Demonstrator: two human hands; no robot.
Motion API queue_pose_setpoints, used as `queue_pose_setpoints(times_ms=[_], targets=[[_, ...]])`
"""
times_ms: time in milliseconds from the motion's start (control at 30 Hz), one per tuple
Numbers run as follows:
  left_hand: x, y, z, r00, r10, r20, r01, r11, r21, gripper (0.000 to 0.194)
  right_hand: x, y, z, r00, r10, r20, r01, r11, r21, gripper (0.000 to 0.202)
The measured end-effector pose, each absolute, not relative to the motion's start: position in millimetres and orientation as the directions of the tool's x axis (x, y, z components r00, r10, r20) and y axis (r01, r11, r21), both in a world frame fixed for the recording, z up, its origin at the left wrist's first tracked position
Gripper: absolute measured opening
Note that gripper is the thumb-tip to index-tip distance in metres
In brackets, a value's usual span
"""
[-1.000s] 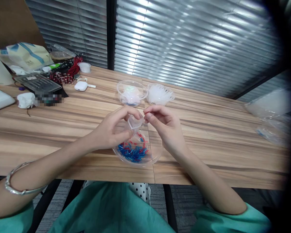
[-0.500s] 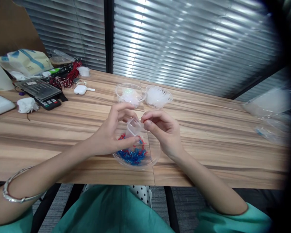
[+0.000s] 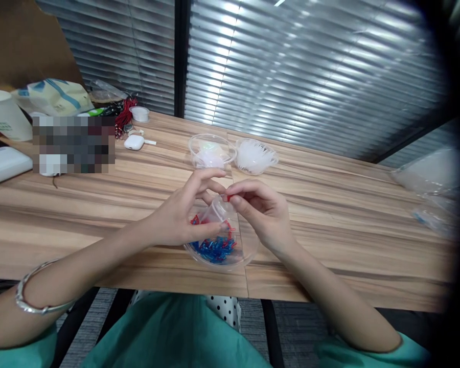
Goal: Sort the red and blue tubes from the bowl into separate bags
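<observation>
Left hand [image 3: 176, 220] had its grip closed around a small clear plastic bag [image 3: 214, 210], mid-frame just above the clear bowl [image 3: 249, 249] of red and blue tubes [image 3: 213, 247] on the counter [image 3: 348, 214]. Right hand [image 3: 262, 212] pinched a red tube [image 3: 228, 197] at the bag's mouth.

Small clear bag [image 3: 215, 210] now sits lower, tilted and opened out between the hands, right over the clear bowl of red and blue pieces [image 3: 219, 249]; a second ago it was held higher and flatter. Left hand [image 3: 180, 214] changes grip: index and middle fingers lift and spread, thumb now pinches the bag's lower edge. Right hand [image 3: 261, 212] now pinches a small red piece [image 3: 228, 197] at the bag's mouth; earlier no red showed at its fingertips. Both hands drop slightly toward the table's near edge. Camera view shifts a little.
</observation>
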State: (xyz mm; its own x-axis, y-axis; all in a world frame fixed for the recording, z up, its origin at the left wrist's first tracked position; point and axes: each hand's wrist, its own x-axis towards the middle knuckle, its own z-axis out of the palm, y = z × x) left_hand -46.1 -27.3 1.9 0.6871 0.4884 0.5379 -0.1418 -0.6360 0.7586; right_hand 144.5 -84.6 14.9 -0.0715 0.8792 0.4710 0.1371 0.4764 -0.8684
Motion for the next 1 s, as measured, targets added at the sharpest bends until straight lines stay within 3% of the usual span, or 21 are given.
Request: queue_pose_setpoints(times_ms=[600, 900, 1000], targets=[[-47.6, -27.3, 1.0, 0.69, 0.494, 0.529, -0.119, -0.644, 0.756, 0.077, 145.9, -82.7, 13.8, -0.073, 0.897, 0.435, 0.042, 0.439, -0.898, 0.015], [-49.2, -27.0, 1.5, 0.691, 0.503, 0.519, -0.055, -0.679, 0.732, 0.073, 146.5, -83.0, 18.2, -0.142, 0.912, 0.386, -0.033, 0.385, -0.922, 0.023], [-47.7, -26.9, 1.4, 0.69, 0.49, 0.532, -0.069, -0.688, 0.722, 0.073, 147.5, -82.3, 20.0, -0.168, 0.905, 0.391, -0.009, 0.395, -0.919, 0.018]])
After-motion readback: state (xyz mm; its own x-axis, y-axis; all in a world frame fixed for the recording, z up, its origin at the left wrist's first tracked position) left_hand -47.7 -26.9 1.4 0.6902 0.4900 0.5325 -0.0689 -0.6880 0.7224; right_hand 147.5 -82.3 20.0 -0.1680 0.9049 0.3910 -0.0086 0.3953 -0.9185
